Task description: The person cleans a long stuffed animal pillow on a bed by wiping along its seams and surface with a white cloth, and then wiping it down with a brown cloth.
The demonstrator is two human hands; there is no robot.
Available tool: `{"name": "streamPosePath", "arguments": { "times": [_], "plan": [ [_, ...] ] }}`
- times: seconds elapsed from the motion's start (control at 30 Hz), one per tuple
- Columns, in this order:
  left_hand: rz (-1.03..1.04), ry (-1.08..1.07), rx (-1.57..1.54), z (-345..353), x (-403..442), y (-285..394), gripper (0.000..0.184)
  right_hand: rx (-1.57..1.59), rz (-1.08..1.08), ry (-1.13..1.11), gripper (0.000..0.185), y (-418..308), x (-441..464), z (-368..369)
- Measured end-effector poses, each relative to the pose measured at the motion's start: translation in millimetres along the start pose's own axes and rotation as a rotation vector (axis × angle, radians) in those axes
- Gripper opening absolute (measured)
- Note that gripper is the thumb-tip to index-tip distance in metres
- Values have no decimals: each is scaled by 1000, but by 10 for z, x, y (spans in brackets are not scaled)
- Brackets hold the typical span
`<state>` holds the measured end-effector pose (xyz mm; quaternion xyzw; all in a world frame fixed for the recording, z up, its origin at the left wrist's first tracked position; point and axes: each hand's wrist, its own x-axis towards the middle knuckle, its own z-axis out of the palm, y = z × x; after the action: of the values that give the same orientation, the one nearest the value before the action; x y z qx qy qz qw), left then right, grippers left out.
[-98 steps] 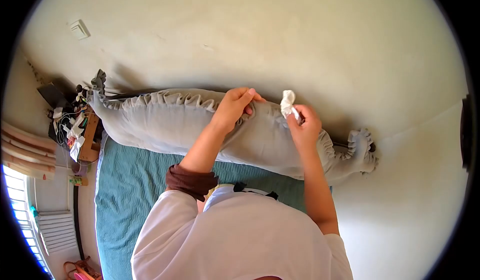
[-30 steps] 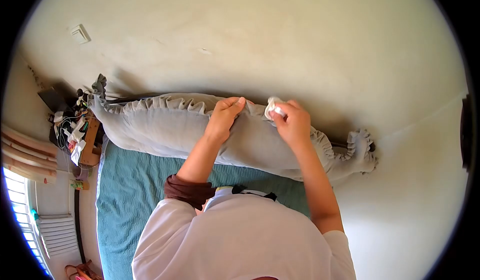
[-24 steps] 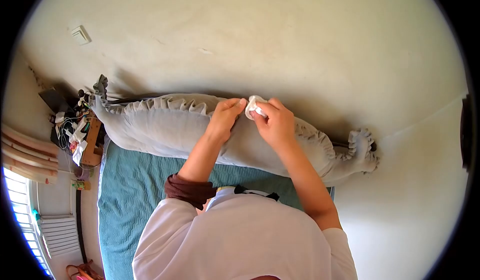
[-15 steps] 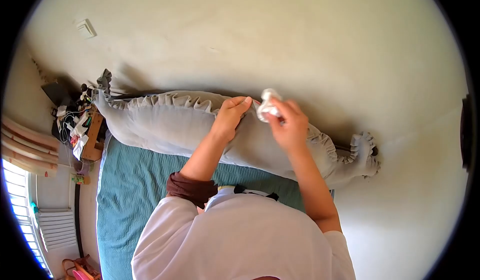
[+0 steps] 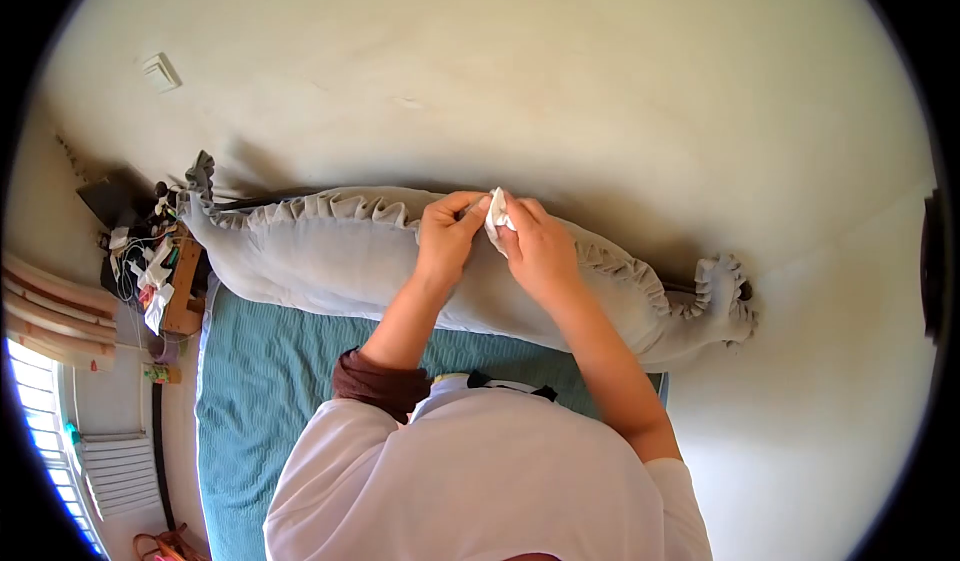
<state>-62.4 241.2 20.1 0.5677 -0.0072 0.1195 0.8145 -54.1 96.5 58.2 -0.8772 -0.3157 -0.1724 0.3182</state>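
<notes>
Your right hand point(image 5: 540, 248) pinches a crumpled white wad point(image 5: 498, 213) over the upper edge of the long grey ruffled cover point(image 5: 320, 251), near the middle of its length. Your left hand point(image 5: 446, 236) is at that same edge of the cover, thumb and fingers close together just beside the wad; what lies between them is too small to tell. On your left arm, on the near side of the cover, sits a dark brown band point(image 5: 378, 384). The bed's teal ribbed spread point(image 5: 265, 391) lies below the cover, the pale wall point(image 5: 600, 81) rises behind it, and tangled cables and papers point(image 5: 150, 273) crowd beside its left end.
</notes>
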Motion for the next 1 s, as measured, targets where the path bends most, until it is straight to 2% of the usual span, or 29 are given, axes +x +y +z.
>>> {"name": "streamPosePath", "arguments": {
  "times": [0.1,0.13,0.3,0.4,0.47,0.5,0.57,0.6,0.63,0.67,0.7,0.77,0.8,0.83,0.9,0.97,1.0],
  "plan": [
    [4,76,-30,5,2,-20,12,-82,50,-118,17,49,12,-64],
    [15,89,-36,28,-6,-1,11,-101,6,-81,13,79,1,-79],
    [35,113,-58,41,7,0,10,-204,14,-147,16,132,-96,-251],
    [1,99,-59,-15,-8,42,9,-325,86,-182,17,272,-226,-354],
    [-100,59,-85,-72,-5,89,12,-419,146,-210,17,473,-334,-472],
    [-95,66,-92,-82,13,124,12,-427,165,-141,18,618,-369,-562],
    [-45,-62,116,-102,-1,234,17,-425,183,-79,19,753,-381,-705],
    [-47,-54,119,-135,-54,331,17,-263,179,39,23,747,-325,-795],
    [68,-109,342,-176,-116,444,21,-101,173,158,28,728,-261,-849],
    [183,-163,565,-206,-155,508,25,-102,161,161,42,714,-205,-854],
    [181,-156,566,-212,-196,524,25,-98,158,156,42,644,-166,-861],
    [353,-145,873,-226,-267,539,28,151,163,202,51,391,-83,-804],
    [349,-135,876,-253,-264,486,28,344,229,180,56,246,-75,-731],
    [410,-126,890,-283,-249,385,22,348,214,156,54,106,-74,-670],
    [473,-105,905,-306,-217,272,15,205,-47,115,48,-96,-63,-476],
    [269,-76,658,-265,-198,246,11,37,-237,108,38,-210,-17,-228],
    [302,-105,548,-239,-189,245,11,-6,-159,79,31,-217,-4,-141]
  ]
}}
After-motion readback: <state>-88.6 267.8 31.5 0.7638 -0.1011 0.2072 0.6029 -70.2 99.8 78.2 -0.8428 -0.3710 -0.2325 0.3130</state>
